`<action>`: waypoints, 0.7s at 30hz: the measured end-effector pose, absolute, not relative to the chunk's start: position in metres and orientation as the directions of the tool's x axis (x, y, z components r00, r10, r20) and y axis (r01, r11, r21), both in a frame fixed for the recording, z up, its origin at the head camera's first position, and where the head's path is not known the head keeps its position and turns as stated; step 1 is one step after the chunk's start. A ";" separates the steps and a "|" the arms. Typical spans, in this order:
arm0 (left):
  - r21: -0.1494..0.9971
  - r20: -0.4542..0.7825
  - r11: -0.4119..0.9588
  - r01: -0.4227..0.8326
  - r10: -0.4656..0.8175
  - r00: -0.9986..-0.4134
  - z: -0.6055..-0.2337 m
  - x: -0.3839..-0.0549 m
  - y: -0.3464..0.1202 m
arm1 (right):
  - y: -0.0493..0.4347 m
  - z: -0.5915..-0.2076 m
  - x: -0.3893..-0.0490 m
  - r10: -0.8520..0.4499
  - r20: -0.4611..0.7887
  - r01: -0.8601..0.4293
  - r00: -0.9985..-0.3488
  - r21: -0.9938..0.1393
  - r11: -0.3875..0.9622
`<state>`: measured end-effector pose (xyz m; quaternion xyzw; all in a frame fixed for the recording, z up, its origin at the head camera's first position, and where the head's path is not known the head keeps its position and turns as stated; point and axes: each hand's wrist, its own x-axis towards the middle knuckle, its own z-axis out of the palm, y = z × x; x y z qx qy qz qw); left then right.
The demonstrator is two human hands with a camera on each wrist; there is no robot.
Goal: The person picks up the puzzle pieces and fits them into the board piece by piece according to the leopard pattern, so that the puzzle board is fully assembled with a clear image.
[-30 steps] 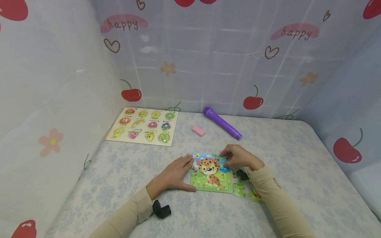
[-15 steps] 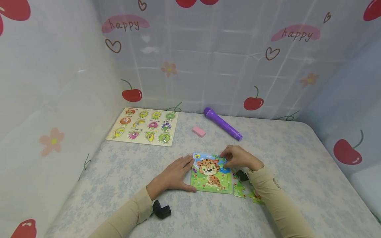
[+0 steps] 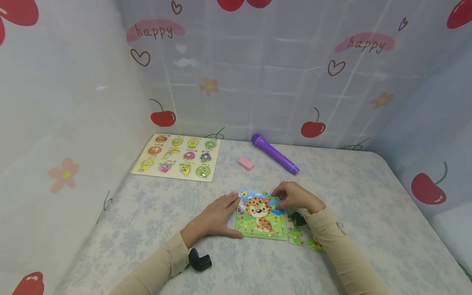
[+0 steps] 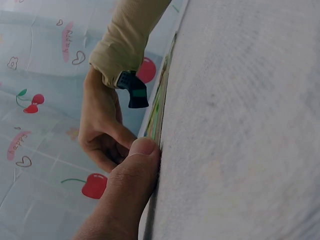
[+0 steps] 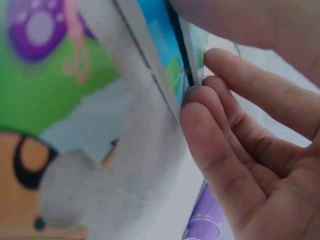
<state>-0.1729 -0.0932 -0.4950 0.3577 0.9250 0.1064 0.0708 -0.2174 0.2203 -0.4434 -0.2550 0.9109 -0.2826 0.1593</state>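
Note:
A leopard jigsaw puzzle (image 3: 259, 229) lies on the table in the head view. My left hand (image 3: 217, 215) rests beside it with spread fingers; its fingertips are at the upper left edge and the thumb at the lower left corner. At the upper right corner, my right hand (image 3: 295, 196) pinches a puzzle piece (image 5: 188, 47) between thumb and fingers. The piece stands tilted over the blue part of the board in the right wrist view; most of its face is hidden. In the left wrist view the left thumb (image 4: 137, 165) presses against the board's edge.
Loose puzzle pieces (image 3: 296, 236) lie right of the board, partly under the right forearm. Behind are a pink eraser-like block (image 3: 246, 163), a purple toy microphone (image 3: 275, 153) and a fruit puzzle board (image 3: 177, 175). Patterned curtains (image 3: 236, 82) enclose the table.
Hardly anything differs: both hands stay at the puzzle, and the right fingers remain at its upper right corner. The head view shifts slightly.

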 end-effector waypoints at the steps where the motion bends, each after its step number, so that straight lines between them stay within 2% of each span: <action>1: 0.248 -0.055 0.721 0.647 0.677 -0.734 -0.495 -0.173 -0.093 | 0.220 -0.443 -0.217 -0.553 -0.149 -0.372 -0.819 -0.596 0.712; 21: 0.260 -0.056 0.721 0.643 0.676 -0.735 -0.494 -0.172 -0.093 | 0.213 -0.441 -0.212 -0.536 -0.143 -0.368 -0.832 -0.582 0.725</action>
